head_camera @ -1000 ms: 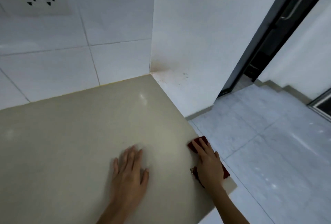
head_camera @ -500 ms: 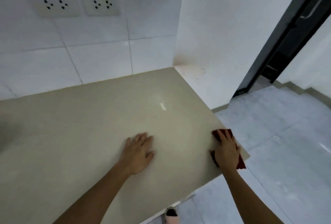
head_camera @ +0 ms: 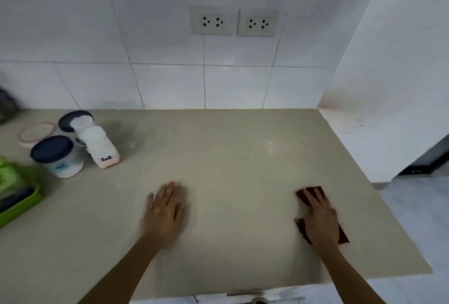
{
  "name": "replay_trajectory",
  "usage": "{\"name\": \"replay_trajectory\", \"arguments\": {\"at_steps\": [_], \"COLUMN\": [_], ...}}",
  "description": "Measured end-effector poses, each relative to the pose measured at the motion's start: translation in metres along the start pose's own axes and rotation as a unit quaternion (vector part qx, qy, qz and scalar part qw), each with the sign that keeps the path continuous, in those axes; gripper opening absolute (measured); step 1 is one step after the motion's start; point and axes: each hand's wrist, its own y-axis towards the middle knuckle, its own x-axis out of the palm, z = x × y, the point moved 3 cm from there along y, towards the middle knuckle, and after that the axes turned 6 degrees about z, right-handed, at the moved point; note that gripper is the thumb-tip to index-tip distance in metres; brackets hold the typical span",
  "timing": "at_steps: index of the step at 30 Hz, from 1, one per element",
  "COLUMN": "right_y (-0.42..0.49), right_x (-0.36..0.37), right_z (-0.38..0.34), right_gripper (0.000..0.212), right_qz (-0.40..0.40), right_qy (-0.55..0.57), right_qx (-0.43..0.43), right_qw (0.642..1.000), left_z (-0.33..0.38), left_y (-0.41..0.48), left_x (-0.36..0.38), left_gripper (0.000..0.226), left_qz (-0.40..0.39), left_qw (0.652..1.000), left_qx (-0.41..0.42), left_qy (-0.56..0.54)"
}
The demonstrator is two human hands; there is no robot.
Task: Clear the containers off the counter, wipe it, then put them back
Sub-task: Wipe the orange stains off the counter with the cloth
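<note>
Swinging left since half a second ago, the view leaves the doorway corner behind and takes in the left end of the counter [head_camera: 243, 153], where the containers come into sight. Most of the beige top lies bare, with some faint pale smears near the middle.

At the far left edge a green tray [head_camera: 29, 203] sits on the counter, only partly in view. Just past it the containers stand grouped close together, well apart from both hands. They are a white tub with a dark lid [head_camera: 57, 156], a white bottle marked Salt [head_camera: 98, 144] just beside it, a second dark-lidded tub [head_camera: 66, 121] behind the bottle, and a pink-rimmed container [head_camera: 36, 132] near the wall.

Nearer the front edge, the left hand [head_camera: 165, 209] lies palm down on the bare surface. Its fingers are straight and hold nothing, and it is blurred with motion. The right hand [head_camera: 320, 216] presses flat on a dark red cloth [head_camera: 342, 235], fingers stretched over it rather than curled round it. The cloth now lies a little in from the right edge, where earlier it was at the edge itself.

I judge the containers have been moved aside and the wiping is under way or nearly done. The turn of the head toward them may mean that putting them back comes next.
</note>
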Motion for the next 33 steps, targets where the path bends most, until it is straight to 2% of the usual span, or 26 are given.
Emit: {"name": "replay_trajectory", "arguments": {"at_steps": [2, 3, 6, 9, 10, 12, 16, 20, 22, 26, 29, 31, 33], "right_y": [0.009, 0.007, -0.022, -0.042, -0.036, -0.013, 0.056, 0.096, 0.094, 0.051, 0.012, 0.028, 0.071], "right_x": [0.003, 0.010, 0.044, 0.066, 0.065, 0.059, 0.045, 0.047, 0.062, 0.103, 0.115, 0.114, 0.117], "right_z": [-0.010, -0.027, -0.103, -0.150, -0.154, -0.143, -0.093, -0.073, -0.099, -0.194, -0.227, -0.220, -0.206], "right_gripper": [0.071, 0.072, 0.081, 0.083, 0.081, 0.079, 0.091, 0.072, 0.065, 0.061, 0.068, 0.065, 0.069], "right_qz": [0.033, 0.034, -0.009, -0.131, -0.164, -0.178, -0.156, -0.065, -0.034, -0.090, -0.180, -0.195, -0.174], "right_qy": [-0.013, -0.020, 0.003, 0.034, 0.044, 0.032, 0.006, -0.023, -0.024, 0.040, 0.085, 0.105, 0.096], "right_qx": [0.062, 0.054, -0.088, -0.249, -0.284, -0.310, -0.221, -0.068, -0.054, -0.231, -0.394, -0.449, -0.430], "right_qw": [0.997, 0.998, 0.996, 0.959, 0.944, 0.933, 0.963, 0.995, 0.998, 0.968, 0.897, 0.866, 0.881], "left_z": [-0.031, -0.042, -0.060, -0.059, -0.058, -0.056, -0.055, -0.057, -0.056, -0.055, -0.053, -0.052, -0.058], "left_y": [-0.010, -0.015, -0.020, -0.019, -0.019, -0.019, -0.018, -0.019, -0.019, -0.017, -0.019, -0.014, -0.007], "left_x": [-0.010, -0.014, -0.015, -0.008, -0.008, -0.008, -0.011, -0.011, -0.011, -0.011, -0.014, -0.022, -0.031], "left_gripper": [0.080, 0.081, 0.081, 0.080, 0.080, 0.080, 0.080, 0.079, 0.078, 0.076, 0.078, 0.079, 0.080], "left_qz": [0.010, 0.013, 0.039, 0.042, 0.045, 0.050, 0.053, 0.039, 0.036, 0.030, 0.024, 0.018, 0.017], "left_qw": [0.998, 0.995, 0.991, 0.991, 0.991, 0.990, 0.989, 0.989, 0.989, 0.989, 0.987, 0.986, 0.987], "left_qx": [-0.068, -0.094, -0.124, -0.128, -0.128, -0.130, -0.136, -0.140, -0.141, -0.141, -0.149, -0.154, -0.151], "left_qy": [0.008, 0.008, 0.009, 0.009, 0.005, 0.000, -0.002, 0.013, 0.020, 0.037, 0.049, 0.058, 0.055]}}
